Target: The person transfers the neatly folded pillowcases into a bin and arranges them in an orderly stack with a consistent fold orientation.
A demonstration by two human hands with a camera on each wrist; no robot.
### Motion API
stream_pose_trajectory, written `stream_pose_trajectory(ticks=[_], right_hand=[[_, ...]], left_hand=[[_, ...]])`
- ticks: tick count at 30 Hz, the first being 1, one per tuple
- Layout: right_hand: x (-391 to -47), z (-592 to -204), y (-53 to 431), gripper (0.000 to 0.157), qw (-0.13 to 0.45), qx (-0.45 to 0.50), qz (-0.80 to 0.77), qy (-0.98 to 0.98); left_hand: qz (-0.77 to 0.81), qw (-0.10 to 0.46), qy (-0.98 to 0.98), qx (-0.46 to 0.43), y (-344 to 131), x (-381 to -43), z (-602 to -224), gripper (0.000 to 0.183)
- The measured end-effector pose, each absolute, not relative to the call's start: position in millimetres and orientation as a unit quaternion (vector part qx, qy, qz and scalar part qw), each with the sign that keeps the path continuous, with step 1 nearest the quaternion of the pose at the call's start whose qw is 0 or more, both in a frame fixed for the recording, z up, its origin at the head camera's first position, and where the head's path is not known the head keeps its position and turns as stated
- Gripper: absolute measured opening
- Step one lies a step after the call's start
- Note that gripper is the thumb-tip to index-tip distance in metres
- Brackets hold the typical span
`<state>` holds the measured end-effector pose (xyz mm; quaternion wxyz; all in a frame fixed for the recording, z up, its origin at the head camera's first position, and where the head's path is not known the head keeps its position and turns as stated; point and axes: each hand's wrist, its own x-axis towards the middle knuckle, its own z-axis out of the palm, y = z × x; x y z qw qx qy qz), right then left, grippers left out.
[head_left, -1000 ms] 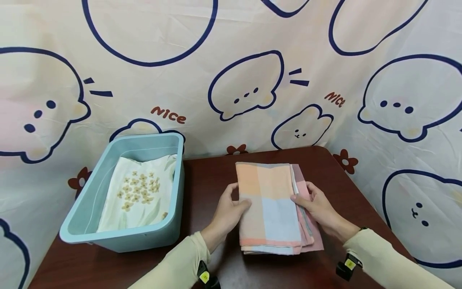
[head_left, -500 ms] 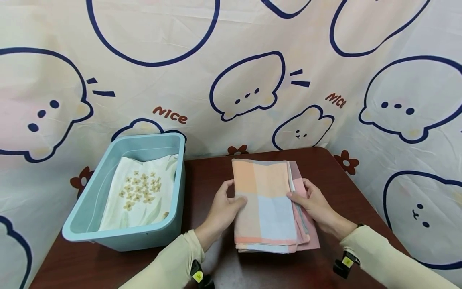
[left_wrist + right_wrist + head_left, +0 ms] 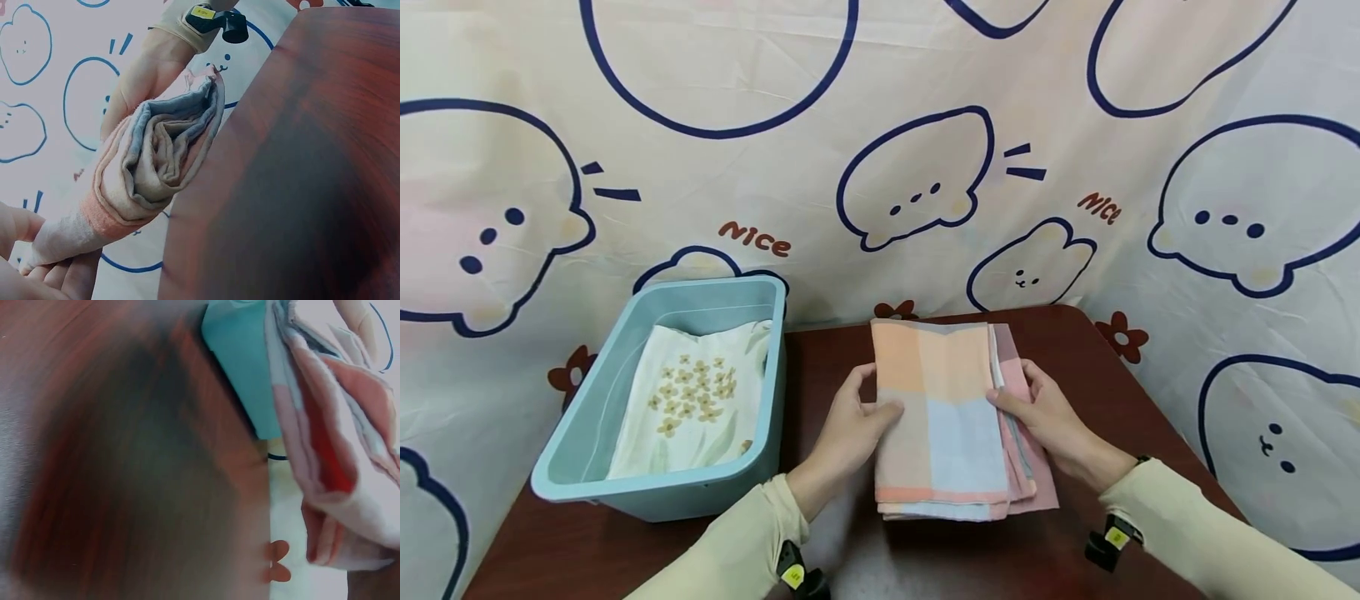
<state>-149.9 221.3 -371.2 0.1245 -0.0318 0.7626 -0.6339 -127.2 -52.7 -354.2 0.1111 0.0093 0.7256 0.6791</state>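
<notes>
My left hand [image 3: 848,427] and right hand [image 3: 1054,418] hold a folded checked cloth [image 3: 942,425] by its two sides, thumbs on top and fingers beneath. Its squares are orange, beige and pale blue, with pink layers sticking out on the right. Seen from the left wrist, the folded layers [image 3: 147,156] stand above the tabletop, pinched between the left thumb and fingers [image 3: 69,275]. The right wrist view shows pink and white folds [image 3: 325,425] up close. A white cloth with brown flowers [image 3: 688,404] lies inside the light blue bin [image 3: 767,417].
The bin stands on the left of the dark red-brown table [image 3: 820,367], beside my left forearm. Behind the table hangs a pale curtain [image 3: 910,275] printed with cartoon outlines. Black wrist cameras [image 3: 1105,542] hang under both sleeves.
Both hands have carried the folded cloth a little to the left and up in the head view. Their hold on it stays the same, and the bin stays in place.
</notes>
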Motion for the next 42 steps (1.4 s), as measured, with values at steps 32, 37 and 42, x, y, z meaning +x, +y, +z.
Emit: stream_pose_trajectory(ticks=[32,37,42], right_hand=[[-155.2,-356.2,171.3,0.055,0.129,-0.044,-0.677,0.723],[-156.6,-357.5,161.0,0.053,0.132,-0.042,-0.678,0.722],[-158.4,-356.6,152.1,0.053,0.138,-0.049,-0.677,0.722]], left_hand=[[0.650,0.120,0.751,0.000,-101.1,-124.7,-315.4,0.061],[0.640,0.126,0.758,-0.004,-111.9,-125.6,-313.8,0.061],[0.637,0.131,0.760,-0.009,-121.0,-125.6,-313.2,0.061]])
